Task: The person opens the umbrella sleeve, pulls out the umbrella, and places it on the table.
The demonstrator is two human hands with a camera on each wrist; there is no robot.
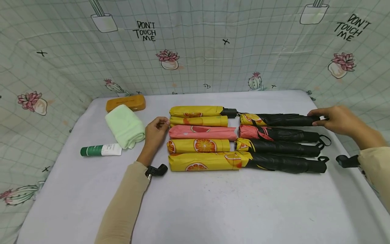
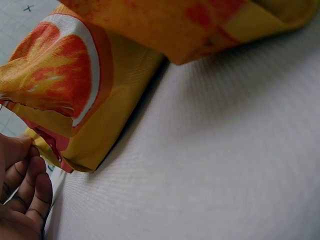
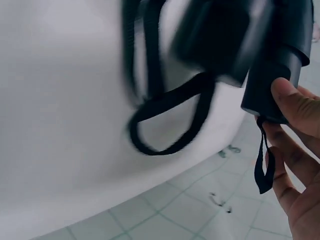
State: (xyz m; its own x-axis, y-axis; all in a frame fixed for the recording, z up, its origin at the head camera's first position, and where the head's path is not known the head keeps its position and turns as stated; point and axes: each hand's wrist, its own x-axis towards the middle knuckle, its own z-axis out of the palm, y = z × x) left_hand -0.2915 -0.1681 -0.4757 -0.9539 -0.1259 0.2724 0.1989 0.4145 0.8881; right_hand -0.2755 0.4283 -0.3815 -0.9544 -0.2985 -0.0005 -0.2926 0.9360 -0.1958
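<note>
Folded umbrellas and slim fabric covers lie in stacked rows across the white table. My left hand [image 1: 156, 133] pinches the left end of a slim yellow umbrella cover [image 1: 201, 121], second from the back; the wrist view shows thumb and fingertips at yellow fabric. With my right hand [image 1: 341, 119] I grip the handle end of the rearmost black-and-yellow umbrella [image 1: 283, 120]; its wrist strap [image 3: 265, 175] dangles by the fingers. A pink cover [image 1: 202, 133], an orange-print yellow cover [image 1: 199, 145] and a yellow-covered piece with a black end [image 1: 196, 111] lie alongside.
At right lie a black-and-pink umbrella [image 1: 286, 134] and a black-and-yellow one [image 1: 280, 147]. Nearest the front is a long yellow cover [image 1: 204, 162] meeting a black umbrella [image 1: 286, 163]. Left stand a brown case [image 1: 131, 102], a folded green cloth [image 1: 125, 125] and a green-white tube [image 1: 100, 150].
</note>
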